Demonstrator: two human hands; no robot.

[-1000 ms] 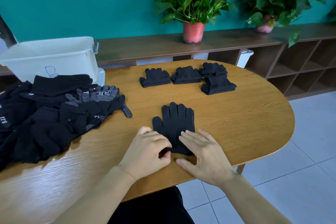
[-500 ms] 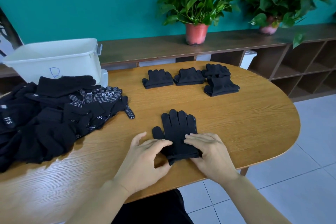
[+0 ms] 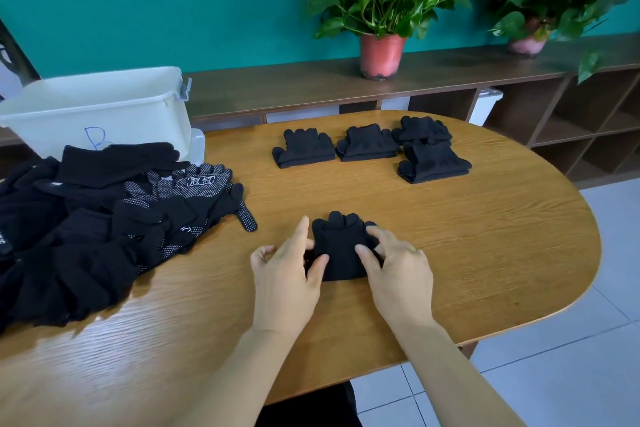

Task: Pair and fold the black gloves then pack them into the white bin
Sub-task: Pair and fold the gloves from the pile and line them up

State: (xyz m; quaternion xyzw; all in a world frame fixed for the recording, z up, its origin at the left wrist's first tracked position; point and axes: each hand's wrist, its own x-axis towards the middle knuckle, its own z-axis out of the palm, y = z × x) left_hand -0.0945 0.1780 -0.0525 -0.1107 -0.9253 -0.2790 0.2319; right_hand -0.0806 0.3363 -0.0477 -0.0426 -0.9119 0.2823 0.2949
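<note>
My two hands met on the folded glove pair (image 3: pixel 341 253), which lay on the bench (image 3: pixel 485 253) near its front edge, about the middle of its length, with the glove fingertips pointing to the far edge. My left hand (image 3: pixel 284 277) pinched its left side, the thumb on top of the cloth and the forefinger stretched along the edge, while the other fingers curled loosely clear of it. My right hand (image 3: pixel 398 274) gripped its right side, the fingers bent over the edge and the thumb pressed on top. The loose gloves (image 3: pixel 86 218) lay heaped at the left end of the bench, some showing white grip dots. Behind that heap, at the far left corner, stood the white bin (image 3: pixel 104 111); I could not see what was inside. Along the far edge lay four finished pairs (image 3: pixel 304 149), two side by side and two more just to their right, one in front of the other and touching.
</note>
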